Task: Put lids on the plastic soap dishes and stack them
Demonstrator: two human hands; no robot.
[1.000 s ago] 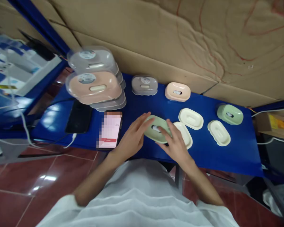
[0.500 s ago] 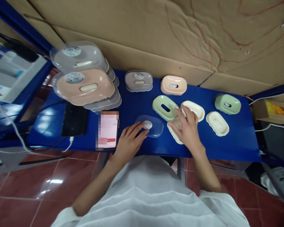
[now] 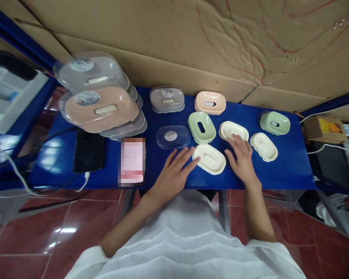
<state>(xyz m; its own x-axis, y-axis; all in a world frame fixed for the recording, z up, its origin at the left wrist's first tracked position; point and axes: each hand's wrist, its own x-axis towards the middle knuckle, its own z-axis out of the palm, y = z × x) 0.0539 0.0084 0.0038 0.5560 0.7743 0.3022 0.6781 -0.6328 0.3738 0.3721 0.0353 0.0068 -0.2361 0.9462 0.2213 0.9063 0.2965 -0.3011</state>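
My left hand (image 3: 176,172) is open with fingers spread, its fingertips at the left edge of a cream oval tray (image 3: 211,159) near the table's front. To the right, my right hand (image 3: 242,158) is open too, fingers over the near edge of a second cream tray (image 3: 234,131); whether they touch it I cannot tell. A clear lid (image 3: 174,140) with a round sticker lies flat beyond my left hand. Between lid and second tray sits a green soap-dish-like tray (image 3: 207,133) with a slot. A third cream tray (image 3: 264,147) lies farther right.
Stacks of lidded boxes, a peach one (image 3: 116,99) in front, stand at the left. Behind are a grey lidded box (image 3: 167,106) and a peach tray (image 3: 202,104). A green tray stack (image 3: 282,121) is at right. Two phones, one lit (image 3: 133,159), one dark (image 3: 88,153) with a cable, lie left.
My left hand has let go of the clear lid, which now lies farther back, and moved right to the front cream tray. My right hand has left that tray and shifted right.
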